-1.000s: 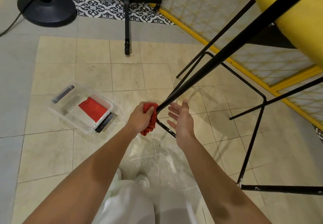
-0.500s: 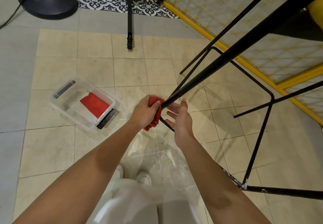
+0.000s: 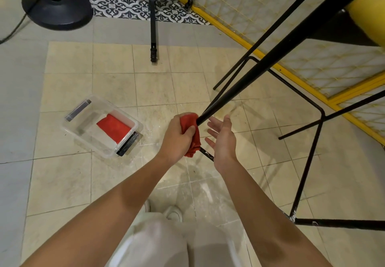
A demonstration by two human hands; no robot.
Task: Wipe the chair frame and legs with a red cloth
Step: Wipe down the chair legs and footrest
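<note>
Basically little change vs 1 s ago: L hand [image 3: 177, 136] still clamps the red cloth [image 3: 190, 133] round the black chair leg [image 3: 260, 69], fingers curled tight, thumb across the cloth. The leg's chipped tip pokes out just below those fingers. R hand [image 3: 221, 139] stays open, fingers apart, just beside the leg, not touching. Prob. means this leg's lower end is still being wiped; other legs + frame remain.

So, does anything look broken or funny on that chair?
Yes, the black paint looks chipped. White flecks show on the chair leg's lower end, just below the red cloth in the left hand, and at the frame joint at lower right.
</note>
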